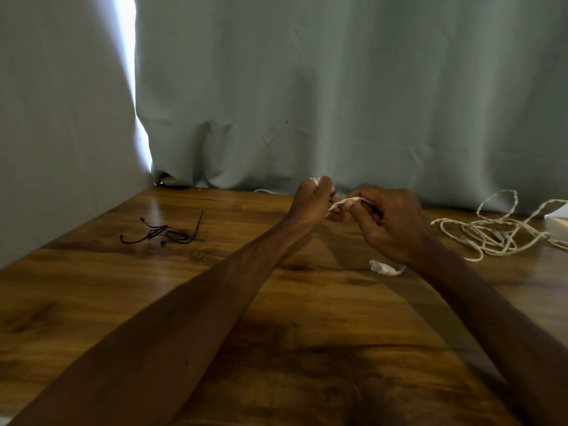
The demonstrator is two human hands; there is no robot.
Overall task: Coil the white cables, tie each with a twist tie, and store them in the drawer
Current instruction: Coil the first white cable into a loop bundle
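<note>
Head view showed both hands raised close together over the worktop [215, 302]. The left hand [309, 201] was fisted round a white cable [347, 202] and the right hand [388, 224] pinched the same cable just beside it. The cable looked light, limp and a little springy, so likely to uncoil unless gripped across the bundle's middle. The loose cables [498, 235] lay tangled on the worktop to the right, with black twist ties [166, 233] well apart on the left. No brand or writing was legible.
</note>
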